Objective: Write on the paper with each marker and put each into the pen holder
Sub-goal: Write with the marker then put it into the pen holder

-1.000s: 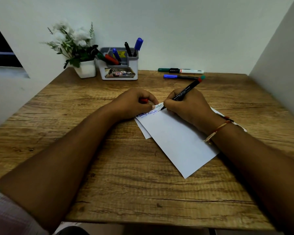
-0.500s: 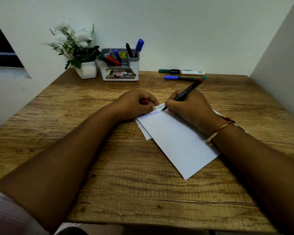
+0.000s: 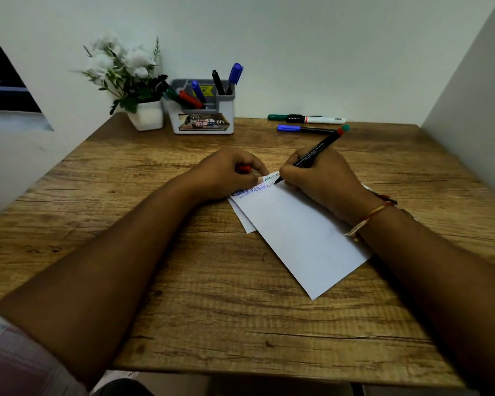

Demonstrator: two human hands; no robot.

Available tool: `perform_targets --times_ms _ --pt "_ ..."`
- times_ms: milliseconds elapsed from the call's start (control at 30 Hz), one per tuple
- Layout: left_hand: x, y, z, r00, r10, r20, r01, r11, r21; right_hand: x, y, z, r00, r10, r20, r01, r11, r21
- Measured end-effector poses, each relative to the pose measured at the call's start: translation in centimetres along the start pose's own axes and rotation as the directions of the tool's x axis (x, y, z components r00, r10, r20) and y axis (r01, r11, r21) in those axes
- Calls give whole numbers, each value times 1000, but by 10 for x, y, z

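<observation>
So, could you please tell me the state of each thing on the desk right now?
Right hand: grips the black marker, tip on the paper.
Black marker: uncapped, tilted.
Left hand: pinches a red cap, rests on the paper.
Paper: flat, writing along its top edge.
Pen holder: upright, partly filled.
Green-capped marker: capped, lying on the table.
Blue-capped marker: capped, lying beside it.

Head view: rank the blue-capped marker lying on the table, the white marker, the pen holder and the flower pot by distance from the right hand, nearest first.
1. Blue-capped marker, just beyond the right hand.
2. White marker, right behind the blue one.
3. Pen holder, back centre-left.
4. Flower pot, left of the holder.
</observation>
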State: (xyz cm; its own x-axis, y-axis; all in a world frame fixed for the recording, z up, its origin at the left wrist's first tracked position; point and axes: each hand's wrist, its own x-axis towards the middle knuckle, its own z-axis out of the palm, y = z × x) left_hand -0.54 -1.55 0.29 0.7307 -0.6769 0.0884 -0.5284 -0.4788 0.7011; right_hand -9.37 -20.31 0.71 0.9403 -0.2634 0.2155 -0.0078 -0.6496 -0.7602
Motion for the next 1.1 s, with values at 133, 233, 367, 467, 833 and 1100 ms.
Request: perform_targets --times_ms 133,233,367,467,833,1100 --pt "1 -1 0 1000 -9 1 9 1000 6 0 -1 0 1000 11 -7 -11 999 -34" --pt "1 -2 0 1000 -15 -4 15 1000 3 0 -1 1 1000 23 -21 -24 999 -33" --pt "2 -2 0 1000 -16 -8 16 1000 11 0 -2 0 1000 28 -9 -28 999 -14" --pt "2 -2 0 1000 -15 -9 15 1000 7 0 -2 0 999 30 -12 -30 999 -13" --pt "3 -4 1 1000 7 -10 -7 1000 0 1 -1 0 999 35 -30 -36 999 -32" --pt "3 -4 1 1000 12 -8 -12 1000 8 2 -1 -1 999 42 -26 -43 999 -26"
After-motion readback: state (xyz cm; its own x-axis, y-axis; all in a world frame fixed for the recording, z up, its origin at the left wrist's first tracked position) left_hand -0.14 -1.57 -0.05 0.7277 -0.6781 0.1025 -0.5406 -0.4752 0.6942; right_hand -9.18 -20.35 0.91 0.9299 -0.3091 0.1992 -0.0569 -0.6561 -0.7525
